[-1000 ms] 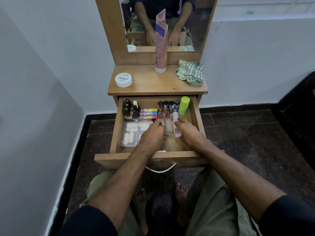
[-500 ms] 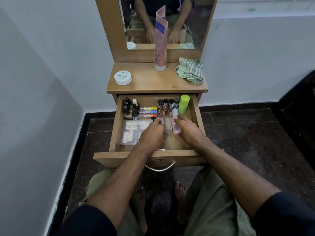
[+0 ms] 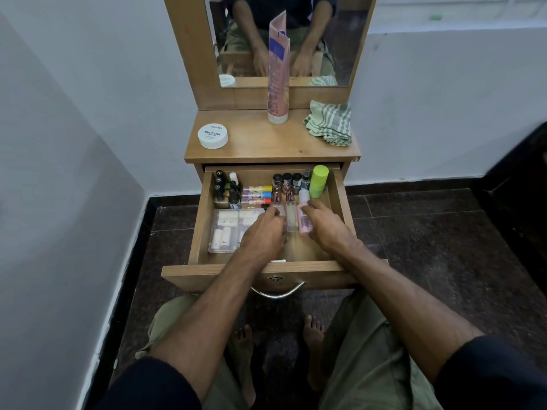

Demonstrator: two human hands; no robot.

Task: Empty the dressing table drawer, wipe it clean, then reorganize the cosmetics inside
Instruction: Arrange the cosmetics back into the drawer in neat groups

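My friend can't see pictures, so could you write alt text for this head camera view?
Two hands, left and right, arrange small bottles in an open wooden drawer already lined with cosmetics. On the tabletop above stand a white jar, a pink tube and a striped cloth, below a mirror.

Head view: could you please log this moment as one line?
phase: reorganizing | left hand: on clear bottle | right hand: on pink bottle | drawer: open

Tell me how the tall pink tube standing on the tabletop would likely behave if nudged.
The tall pink tube stands upright on its small white cap, leaning against the mirror, so it would probably tip easily. Its crimped, flattened top suggests soft, squeezable walls. It seems light for its height, though how full it is cannot be told.
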